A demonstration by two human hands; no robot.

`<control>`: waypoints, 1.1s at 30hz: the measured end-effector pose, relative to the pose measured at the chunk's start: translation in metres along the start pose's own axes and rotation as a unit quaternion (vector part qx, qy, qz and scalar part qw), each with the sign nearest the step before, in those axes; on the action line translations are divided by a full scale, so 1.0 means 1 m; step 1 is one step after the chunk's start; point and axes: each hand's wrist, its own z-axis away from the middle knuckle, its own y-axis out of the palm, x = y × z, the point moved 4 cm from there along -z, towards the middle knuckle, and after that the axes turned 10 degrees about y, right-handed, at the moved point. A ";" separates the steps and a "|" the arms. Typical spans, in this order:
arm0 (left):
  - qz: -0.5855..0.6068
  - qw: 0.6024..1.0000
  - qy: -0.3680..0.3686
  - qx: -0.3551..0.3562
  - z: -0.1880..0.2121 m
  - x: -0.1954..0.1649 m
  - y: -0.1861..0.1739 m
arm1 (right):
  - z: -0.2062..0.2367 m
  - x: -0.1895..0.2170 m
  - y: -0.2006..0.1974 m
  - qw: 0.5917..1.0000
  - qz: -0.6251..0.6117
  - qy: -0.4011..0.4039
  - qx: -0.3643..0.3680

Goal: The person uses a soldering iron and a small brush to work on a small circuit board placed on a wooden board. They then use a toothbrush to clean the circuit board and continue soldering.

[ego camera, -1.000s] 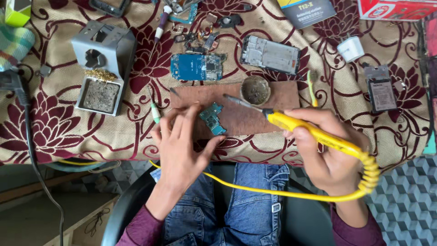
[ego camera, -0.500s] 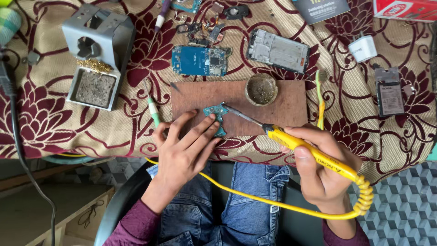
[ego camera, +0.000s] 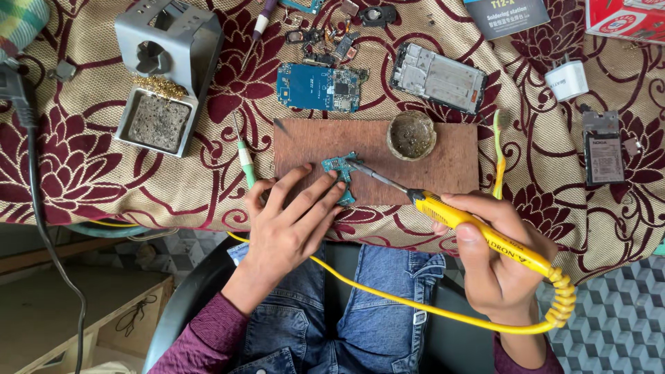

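Working on the wood board (ego camera: 443, 163), pin the small circuit board (ego camera: 339, 168) flat with your left hand (ego camera: 291, 221), fingers spread narrow across it; right hand (ego camera: 495, 260), wrapped round the iron (ego camera: 471, 225), should touch one joint only.

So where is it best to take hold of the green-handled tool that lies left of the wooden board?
Grip the green-handled tool by its thick green handle, coming from the left. Its thin metal tip points away from the person, and the left hand crowds its near end.
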 end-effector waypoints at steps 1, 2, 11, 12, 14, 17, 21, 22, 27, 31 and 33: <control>0.000 1.000 0.000 0.000 0.000 0.000 0.000 | 0.000 0.000 0.000 1.000 0.002 -0.001 0.001; -0.001 1.000 -0.001 0.000 0.000 0.000 0.000 | 0.000 0.000 0.000 1.000 0.005 0.008 0.002; -0.026 1.000 0.010 0.010 0.005 -0.001 0.003 | -0.012 0.007 0.000 0.999 0.045 0.029 -0.002; -0.031 0.999 0.018 0.011 0.006 -0.002 0.003 | -0.014 0.008 0.001 0.999 0.031 0.031 -0.003; -0.039 0.999 0.033 0.012 0.007 -0.004 0.004 | -0.016 0.010 0.003 0.999 0.024 0.030 -0.005; -0.044 0.999 0.021 0.005 0.009 -0.007 0.005 | -0.016 0.017 0.006 0.999 0.035 0.012 -0.008; -0.079 0.995 0.050 -0.025 0.010 -0.010 0.003 | -0.014 0.022 0.011 0.999 0.034 -0.027 -0.011; -0.084 0.994 0.069 -0.005 0.011 -0.009 0.004 | -0.013 0.021 0.012 0.999 0.034 -0.030 -0.011; -0.079 0.991 0.110 0.009 0.012 -0.005 0.001 | -0.014 0.013 0.013 1.000 -0.007 -0.013 -0.002; -0.058 0.991 0.117 -0.003 0.008 -0.007 -0.004 | -0.014 0.013 0.013 0.999 -0.031 -0.014 -0.001; -0.051 0.992 0.115 -0.017 0.006 -0.005 -0.005 | -0.015 0.016 0.014 0.999 -0.028 -0.037 -0.010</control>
